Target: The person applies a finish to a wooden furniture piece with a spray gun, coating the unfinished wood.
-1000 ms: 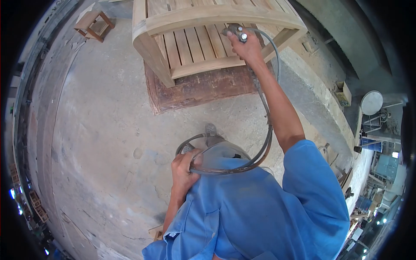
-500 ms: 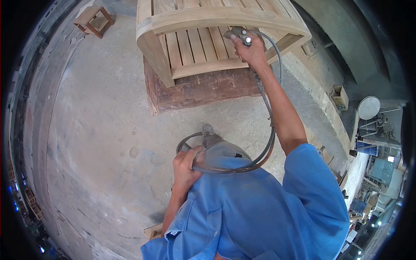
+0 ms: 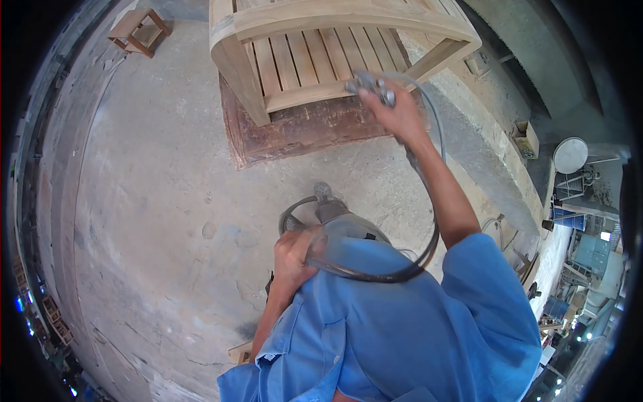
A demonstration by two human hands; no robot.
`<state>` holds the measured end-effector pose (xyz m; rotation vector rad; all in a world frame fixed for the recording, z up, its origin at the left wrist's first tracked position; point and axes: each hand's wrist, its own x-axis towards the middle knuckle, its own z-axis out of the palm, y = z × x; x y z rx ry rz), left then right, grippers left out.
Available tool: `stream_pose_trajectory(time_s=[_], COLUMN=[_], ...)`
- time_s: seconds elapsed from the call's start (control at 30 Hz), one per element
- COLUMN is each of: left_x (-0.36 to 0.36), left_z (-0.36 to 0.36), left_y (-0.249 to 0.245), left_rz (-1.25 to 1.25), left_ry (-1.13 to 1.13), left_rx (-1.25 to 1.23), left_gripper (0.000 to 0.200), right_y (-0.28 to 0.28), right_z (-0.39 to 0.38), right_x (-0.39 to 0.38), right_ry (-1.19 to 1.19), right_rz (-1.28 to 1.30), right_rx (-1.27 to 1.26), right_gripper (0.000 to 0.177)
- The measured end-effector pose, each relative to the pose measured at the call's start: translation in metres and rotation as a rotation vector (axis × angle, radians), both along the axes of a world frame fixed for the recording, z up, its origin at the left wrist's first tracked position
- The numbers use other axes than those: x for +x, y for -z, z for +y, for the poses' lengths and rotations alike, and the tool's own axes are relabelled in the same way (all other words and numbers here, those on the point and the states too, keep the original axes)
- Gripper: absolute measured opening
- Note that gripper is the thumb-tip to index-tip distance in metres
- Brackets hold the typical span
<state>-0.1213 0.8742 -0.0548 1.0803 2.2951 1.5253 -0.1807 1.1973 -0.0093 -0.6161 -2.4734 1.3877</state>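
Observation:
A metal spray gun [image 3: 372, 87] is held in my right hand [image 3: 398, 114], by the lower front rail of a slatted wooden bench [image 3: 305, 96]. Dark hoses [image 3: 434, 234] run from the gun down beside my right forearm and loop across my blue shirt. My left hand [image 3: 293, 258] is wrapped round the hose at waist height, left of my body. Under the bench lies a worn reddish-brown platform [image 3: 305, 128]. Slight motion blur covers the gun and its upper hose.
A small wooden stool [image 3: 140, 31] stands on the concrete floor at upper left. To the right run a low concrete ledge [image 3: 492, 157], an open box [image 3: 526, 141] and a round white disc [image 3: 570, 155]. My shoe [image 3: 322, 191] shows below the platform.
My right hand and the spray gun have moved down, from the bench's upper rail to its lower one. The hose loop has swung lower and right. My left hand has shifted slightly right.

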Motion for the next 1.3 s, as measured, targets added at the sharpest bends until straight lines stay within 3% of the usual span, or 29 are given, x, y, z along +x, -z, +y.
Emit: stream_pose_trajectory(time_s=[0.13,0.33,0.4,0.5,0.67,1.3], left_x=[0.003,-0.005,-0.003,-0.001,-0.002,-0.005], left_z=[0.003,0.004,0.005,0.009,0.018,0.033], left_y=[0.004,-0.003,-0.002,0.0,-0.002,0.011], left_rz=[0.009,0.005,-0.001,0.023,0.021,0.022], left_ry=[0.043,0.085,0.084,0.076,0.057,0.208], left_rx=[0.011,-0.001,-0.001,0.002,-0.024,0.0], left_gripper=[0.016,0.017,0.017,0.016,0.014,0.026], right_y=[0.002,0.0,-0.005,-0.013,-0.006,0.002], right_z=[-0.011,0.011,0.022,0.036,0.063,0.054], right_x=[0.031,0.042,0.043,0.033,-0.005,0.069], right_ry=[0.055,0.105,0.162,0.254,0.29,0.275], right_rz=[-0.03,0.234,0.241,0.219,0.299,0.093], right_rx=[-0.046,0.252,0.192,0.117,0.219,0.175], right_gripper=[0.047,0.046,0.046,0.045,0.045,0.045])
